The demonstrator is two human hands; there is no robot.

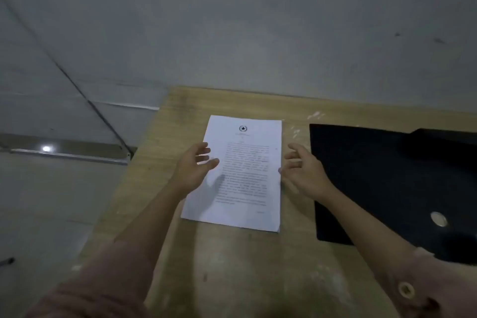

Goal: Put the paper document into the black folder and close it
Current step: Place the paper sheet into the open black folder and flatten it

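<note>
A white printed paper document [247,162] with a star emblem at its top lies flat on the wooden table [232,261]. My left hand [193,168] hovers over the paper's left edge with its fingers spread, holding nothing. My right hand [304,173] is at the paper's right edge, fingers apart, fingertips touching or nearly touching that edge. The black folder [374,175] lies flat on the table to the right of the paper, with a round shiny spot near its lower part.
The table's left edge drops to a grey tiled floor [64,201] with a metal strip. A grey wall [258,20] stands right behind the table's far edge. Pink sleeves cover both forearms at the bottom of the view.
</note>
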